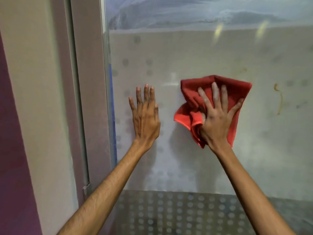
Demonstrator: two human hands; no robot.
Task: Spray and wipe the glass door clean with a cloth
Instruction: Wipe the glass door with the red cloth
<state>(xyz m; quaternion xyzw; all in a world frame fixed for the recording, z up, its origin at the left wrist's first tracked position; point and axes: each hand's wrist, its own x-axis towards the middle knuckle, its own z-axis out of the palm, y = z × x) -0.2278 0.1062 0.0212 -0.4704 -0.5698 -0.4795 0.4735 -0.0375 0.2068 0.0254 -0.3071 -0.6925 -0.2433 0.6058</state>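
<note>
Now the right hand (215, 119) spreads its fingers straight, palm pressing the crumpled red cloth (240, 89) onto the glass door (186, 53) at mid-pane. Just left of it, clear of the cloth, the left hand (145, 119) lies flat on the glass, fingers straight and close together, near the door frame (91, 82).

Red cloth (238, 89) against dotted glass door (194, 55)

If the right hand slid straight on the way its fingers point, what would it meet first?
Nothing solid, it seems: right hand and cloth lie on the door, with only glass above, up to a smeared band.
</note>
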